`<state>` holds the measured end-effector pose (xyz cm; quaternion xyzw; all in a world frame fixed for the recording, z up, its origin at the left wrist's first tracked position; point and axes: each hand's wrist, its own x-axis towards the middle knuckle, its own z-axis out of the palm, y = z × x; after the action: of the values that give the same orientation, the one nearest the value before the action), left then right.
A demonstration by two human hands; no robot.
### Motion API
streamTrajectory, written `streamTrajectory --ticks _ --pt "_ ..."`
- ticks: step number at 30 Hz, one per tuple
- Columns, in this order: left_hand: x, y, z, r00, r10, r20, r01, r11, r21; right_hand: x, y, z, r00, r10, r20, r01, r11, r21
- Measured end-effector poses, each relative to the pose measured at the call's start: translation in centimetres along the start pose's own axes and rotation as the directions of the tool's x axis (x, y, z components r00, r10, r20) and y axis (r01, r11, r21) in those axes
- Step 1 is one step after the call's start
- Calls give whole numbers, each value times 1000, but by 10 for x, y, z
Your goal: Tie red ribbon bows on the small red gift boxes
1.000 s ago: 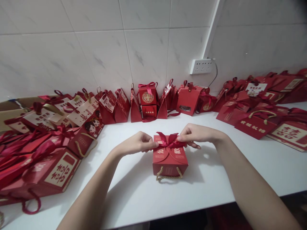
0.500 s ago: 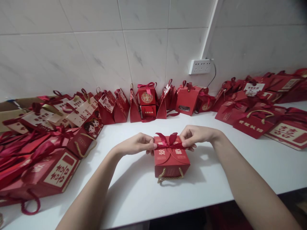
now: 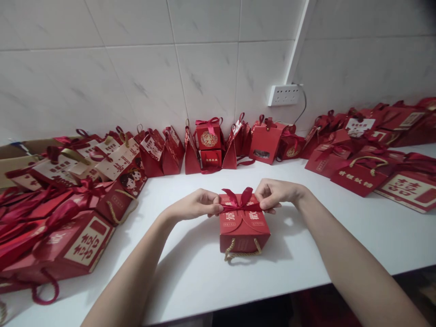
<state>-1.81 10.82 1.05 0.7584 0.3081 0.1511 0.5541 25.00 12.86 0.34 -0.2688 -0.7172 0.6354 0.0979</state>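
Observation:
A red gift box with pale Chinese characters stands on the white table, a twisted gold cord handle hanging at its near side. Across its lid runs a dark red ribbon, tied at the middle with two ends pointing up. My left hand is closed in a pinch on the ribbon at the left of the box. At the right, my right hand pinches the ribbon's other side between thumb and fingers. Both hands rest close to the lid's edges.
Many red gift boxes with ribbons and cord handles crowd the left. More boxes stand in a row along the tiled wall, and another group lies at the right. A white power strip is fixed to the wall. The table's front edge is near.
Both hands keep their pinch on the ribbon. The raised ribbon ends have shifted slightly; the box stays in nearly the same place.

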Motion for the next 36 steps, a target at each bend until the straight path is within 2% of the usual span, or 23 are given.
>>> streamTrajectory --ticks 3,6,9,13,14,15,16,17,18,19,20,21,22,23,24,26,27,29,31,32,34,36 --pt "1 -2 0 988 15 -152 -5 998 62 0 5 -3 998 -10 -63 9 1000 -7" --pt "-1 -3 2 965 6 -261 34 988 149 5 10 -7 965 8 -262 5 999 48" --pt "-4 0 5 979 -15 -205 62 972 225 12 11 -8 872 50 -487 27 989 148" --pt "-5 3 4 996 -10 -89 26 983 179 19 8 -6 764 92 -639 71 972 226" --pt "-4 1 1 994 -10 -110 29 985 167 21 7 -5 745 99 -659 81 968 237" --pt "-2 -1 -1 981 -5 -195 40 984 173 22 7 -5 724 102 -682 90 967 240" --pt "0 -4 -4 937 16 -349 56 979 198 23 7 -4 700 102 -707 95 968 234" --pt "2 -7 -6 839 62 -540 77 970 232 24 7 -5 673 100 -733 98 970 222" --pt "5 -10 -8 687 126 -715 100 959 265 24 7 -5 643 97 -759 97 974 207" --pt "7 -12 -9 522 188 -832 119 950 289 25 8 -5 616 93 -782 97 977 192" --pt "8 -13 -9 400 227 -888 123 947 297 25 8 -6 592 88 -801 96 979 179" --pt "9 -12 -8 354 234 -905 105 952 287 25 8 -6 578 84 -811 95 981 170" --pt "10 -11 -6 386 216 -897 65 963 260 25 8 -6 570 84 -818 91 982 165" --pt "10 -8 -3 467 188 -864 18 975 222 25 7 -6 564 84 -821 82 984 156" --pt "9 -6 0 567 161 -808 -22 983 181 25 6 -5 563 83 -822 65 987 144" --pt "7 -2 5 750 121 -651 -53 991 123 25 3 -2 574 78 -815 19 994 108" --pt "6 -1 7 815 103 -570 -45 992 116 24 2 0 590 71 -804 1 996 88" --pt "5 -2 9 891 76 -448 -13 990 142 24 0 3 638 50 -769 -18 999 50" --pt "5 -5 7 910 65 -410 14 982 188 23 0 4 687 34 -726 -23 999 25" --pt "6 -7 5 899 67 -432 28 977 209 23 0 4 698 40 -715 -33 999 24" --pt "6 -11 0 831 78 -551 65 970 235 22 2 2 687 96 -721 -78 995 58" --pt "7 -13 -4 738 96 -668 76 972 224 21 2 0 636 155 -756 -123 987 100"
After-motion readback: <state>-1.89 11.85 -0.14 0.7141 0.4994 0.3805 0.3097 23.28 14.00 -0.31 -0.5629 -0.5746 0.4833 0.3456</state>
